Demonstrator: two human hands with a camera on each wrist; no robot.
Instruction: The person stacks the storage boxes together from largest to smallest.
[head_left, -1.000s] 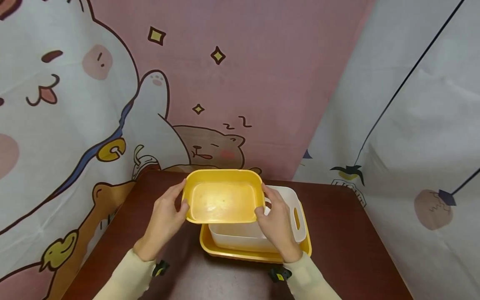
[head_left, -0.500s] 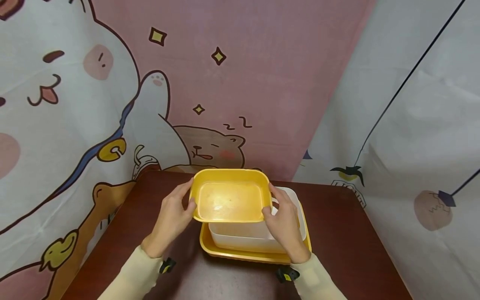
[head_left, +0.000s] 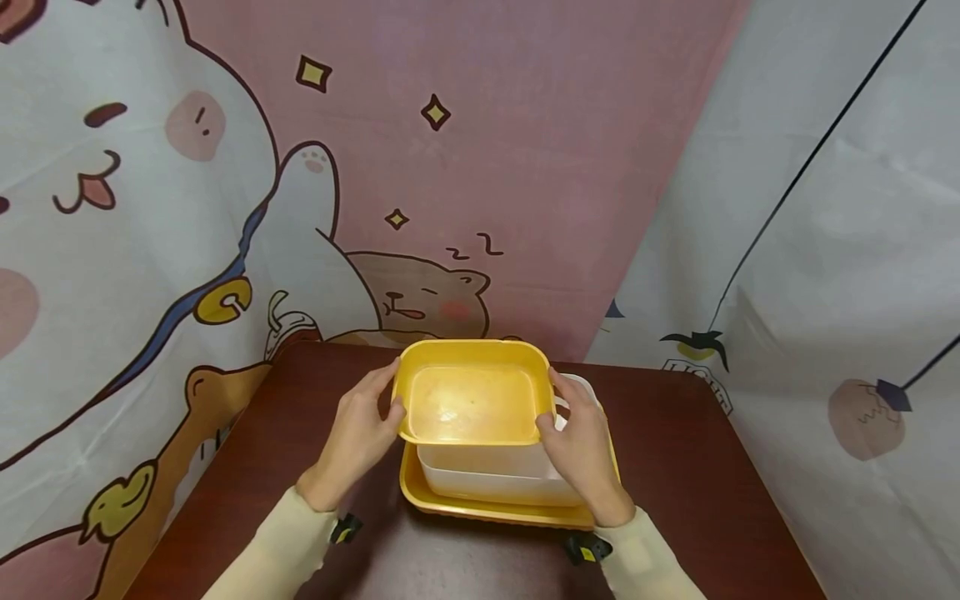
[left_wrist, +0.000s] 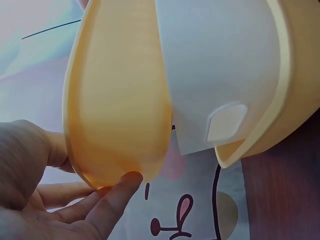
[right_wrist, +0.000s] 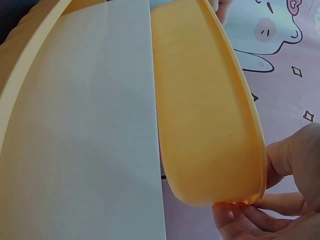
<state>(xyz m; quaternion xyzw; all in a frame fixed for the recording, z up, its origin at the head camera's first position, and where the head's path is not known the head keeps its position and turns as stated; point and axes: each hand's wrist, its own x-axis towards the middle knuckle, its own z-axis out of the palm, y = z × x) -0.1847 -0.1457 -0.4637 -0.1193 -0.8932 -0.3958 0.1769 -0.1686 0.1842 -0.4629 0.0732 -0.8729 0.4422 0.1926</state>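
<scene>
A small yellow rounded-corner bin (head_left: 472,404) is held up by its two short ends, its hollow inside facing the head camera. My left hand (head_left: 360,429) grips the left end, thumb on the near side and fingers (left_wrist: 112,202) under and behind it. At the opposite end my right hand (head_left: 581,446) pinches the wall, fingertips (right_wrist: 227,212) curled beneath. Behind and below the small bin, a white bin (head_left: 495,483) with handle slots sits inside a larger yellow bin (head_left: 495,514). The raised bin and my right hand hide much of both.
The nested bins stand on a dark reddish-brown table (head_left: 697,467). A printed cloth (head_left: 562,167) with cartoon animals hangs behind the table and along its sides. A dark strap piece (head_left: 588,548) shows at my right wrist.
Both hands have carried the small yellow bin a little to the right, so it covers more of the white bin. The nested bins have stayed in place.
</scene>
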